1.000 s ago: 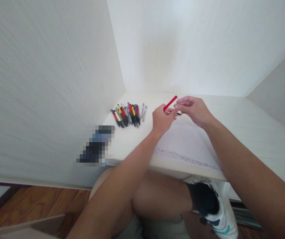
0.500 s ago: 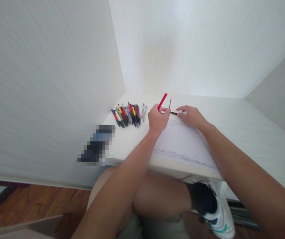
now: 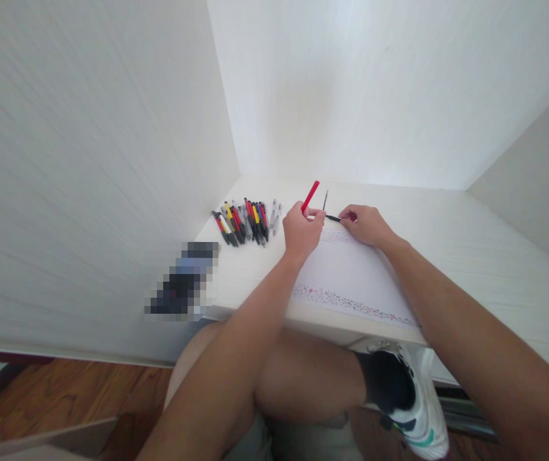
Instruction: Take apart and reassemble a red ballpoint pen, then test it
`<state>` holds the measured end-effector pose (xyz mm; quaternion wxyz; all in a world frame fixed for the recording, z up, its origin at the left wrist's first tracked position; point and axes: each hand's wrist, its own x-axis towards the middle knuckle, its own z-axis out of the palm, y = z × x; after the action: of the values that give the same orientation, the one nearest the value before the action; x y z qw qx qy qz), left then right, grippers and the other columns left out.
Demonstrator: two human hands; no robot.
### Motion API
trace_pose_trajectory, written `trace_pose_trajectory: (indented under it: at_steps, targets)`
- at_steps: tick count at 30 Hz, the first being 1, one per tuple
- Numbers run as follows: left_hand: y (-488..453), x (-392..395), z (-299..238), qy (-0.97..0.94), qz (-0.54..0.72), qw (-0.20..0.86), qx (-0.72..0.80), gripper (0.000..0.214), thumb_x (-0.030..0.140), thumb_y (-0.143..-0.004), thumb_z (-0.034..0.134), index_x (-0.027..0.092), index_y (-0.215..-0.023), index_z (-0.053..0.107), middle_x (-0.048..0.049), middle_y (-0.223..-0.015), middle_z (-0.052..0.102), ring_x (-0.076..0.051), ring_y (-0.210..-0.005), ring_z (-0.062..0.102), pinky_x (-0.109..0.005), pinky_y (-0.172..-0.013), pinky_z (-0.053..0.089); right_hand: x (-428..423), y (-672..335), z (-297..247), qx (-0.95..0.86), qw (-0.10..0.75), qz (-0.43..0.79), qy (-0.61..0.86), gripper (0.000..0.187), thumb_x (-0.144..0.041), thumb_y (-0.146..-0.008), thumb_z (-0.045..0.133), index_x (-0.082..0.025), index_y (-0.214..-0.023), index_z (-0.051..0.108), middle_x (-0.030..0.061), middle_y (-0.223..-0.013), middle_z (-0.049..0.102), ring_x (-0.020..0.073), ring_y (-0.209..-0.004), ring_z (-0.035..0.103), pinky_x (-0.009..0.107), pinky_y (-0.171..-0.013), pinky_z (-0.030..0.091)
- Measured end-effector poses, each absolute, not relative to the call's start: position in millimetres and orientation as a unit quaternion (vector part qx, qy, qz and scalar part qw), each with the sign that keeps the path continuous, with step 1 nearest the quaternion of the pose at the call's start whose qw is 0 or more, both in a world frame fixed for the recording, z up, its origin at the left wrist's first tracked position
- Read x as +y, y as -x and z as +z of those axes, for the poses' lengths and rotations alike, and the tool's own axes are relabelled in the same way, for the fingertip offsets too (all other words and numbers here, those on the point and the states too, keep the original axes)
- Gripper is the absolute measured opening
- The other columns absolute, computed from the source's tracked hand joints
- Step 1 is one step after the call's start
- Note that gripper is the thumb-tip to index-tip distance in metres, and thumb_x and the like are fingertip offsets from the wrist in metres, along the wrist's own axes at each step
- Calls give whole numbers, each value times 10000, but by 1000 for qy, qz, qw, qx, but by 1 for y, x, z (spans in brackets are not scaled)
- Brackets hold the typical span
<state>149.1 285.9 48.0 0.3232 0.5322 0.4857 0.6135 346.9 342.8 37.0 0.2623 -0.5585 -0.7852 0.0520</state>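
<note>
My left hand point(image 3: 302, 231) is closed around a red pen barrel point(image 3: 310, 195) that points up and away from me. A thin dark refill point(image 3: 325, 200) sticks up just right of the barrel, apparently held by the same hand. My right hand point(image 3: 365, 224) rests on the white table point(image 3: 471, 256) with its fingers pinching a small black pen part point(image 3: 333, 218) that lies on the surface. Both hands are at the far edge of a white cloth point(image 3: 351, 275) with a flowered border.
A heap of several pens point(image 3: 246, 221) in red, yellow, black and clear lies on the table's left side, near the wall. A blurred dark object point(image 3: 182, 282) sits at the table's left front corner. My crossed leg and white shoe point(image 3: 418, 410) are under the table edge.
My right hand came down from beside the red barrel to the table and now pinches the black part. The left hand tilted the red barrel more upright.
</note>
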Motion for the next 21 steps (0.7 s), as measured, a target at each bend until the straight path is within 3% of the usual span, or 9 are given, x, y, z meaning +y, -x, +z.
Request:
trace_pose_trajectory:
  at_steps: [6,13,21]
  targets:
    - [-149,287,48,-536,604,325,493,356,249,-840,700,227,-735,361,-13,-823,723,-149,-639,697,-295,-618,549,344,-346,37,-740,346,153,556,149,-211,-811,673,-169,-941,733,86,-930,749,216,-786,671,421,-810,554]
    - [-143,290,47,-555,580,288,522,293,215,-823,710,224,-737,429,-29,-820,726,-168,-680,682,-329,-698,559,341,-342,45,-572,515,432,470,281,-259,-646,853,-182,-846,671,41,-870,685,153,-762,635,379,-826,572]
    - [-140,286,53,-585,547,274,533,245,125,-803,712,210,-705,505,-36,-828,724,-162,-665,652,-338,-734,525,335,-346,61,-517,538,493,447,387,-297,-647,848,-207,-944,617,36,-914,647,154,-849,638,376,-939,551]
